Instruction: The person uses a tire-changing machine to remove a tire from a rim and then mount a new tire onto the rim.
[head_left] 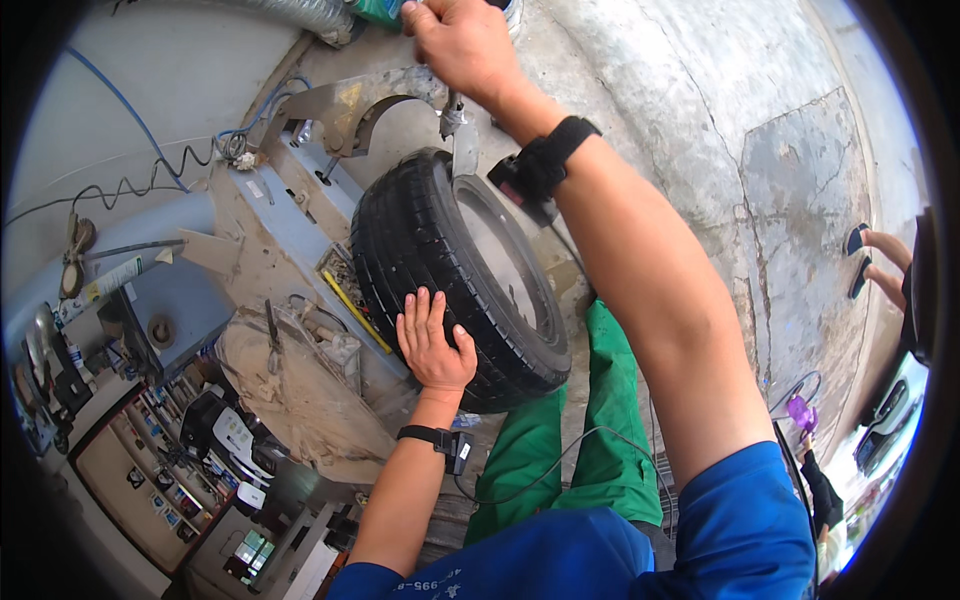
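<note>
A black car tyre [405,255] on a metal wheel rim [505,265] stands tilted in front of my legs, its tread toward the left. My left hand [435,345] lies flat on the tread, fingers stretched out. Up at the top edge, my right hand [460,45] is closed in a fist; what it grips, if anything, is hidden. Under that wrist, a metal blade [465,148] on the end of a curved machine arm [365,95] sits against the upper edge of the tyre and rim. Both wrists wear black straps with small devices.
Left of the tyre is the grey-blue machine frame [290,215], with a yellow strip [357,312] and a coiled black cable [130,190]. Tools lie at far left, shelves [160,465] below them. Cracked concrete floor [690,130] stretches right; another person's legs [885,260] show there. A thin cable [600,430] crosses my green trousers.
</note>
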